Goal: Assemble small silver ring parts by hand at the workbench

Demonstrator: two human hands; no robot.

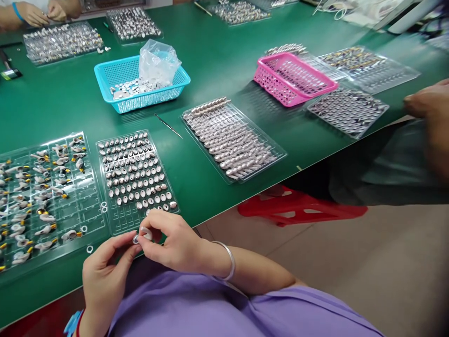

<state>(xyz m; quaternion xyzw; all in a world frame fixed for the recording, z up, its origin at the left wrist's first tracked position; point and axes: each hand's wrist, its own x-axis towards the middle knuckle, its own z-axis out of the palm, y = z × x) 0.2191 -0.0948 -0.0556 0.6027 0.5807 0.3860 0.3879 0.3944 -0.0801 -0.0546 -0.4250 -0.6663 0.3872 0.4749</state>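
Observation:
Above my lap, at the table's edge, both hands meet over small white parts that look like earbud shell pieces. My left hand [107,271] pinches a small round piece [135,239] between thumb and fingertips. Closed around a curved white piece [146,233] is my right hand [175,243], its fingertips touching the left hand's piece. Whether the two pieces are joined I cannot tell. Just beyond lies a clear tray of small oval shells [135,175]. To its left a larger tray [87,201] holds grey-white parts with yellow ends. Small white rings [90,249] lie near its right edge.
Further right stands a tray of long white stems [235,140], with tweezers [168,125] to its left. A blue basket [140,102] holds white pieces and a plastic bag. A pink basket [294,77] stands farther right. Co-workers' hands [38,14] show at the far left and right edge.

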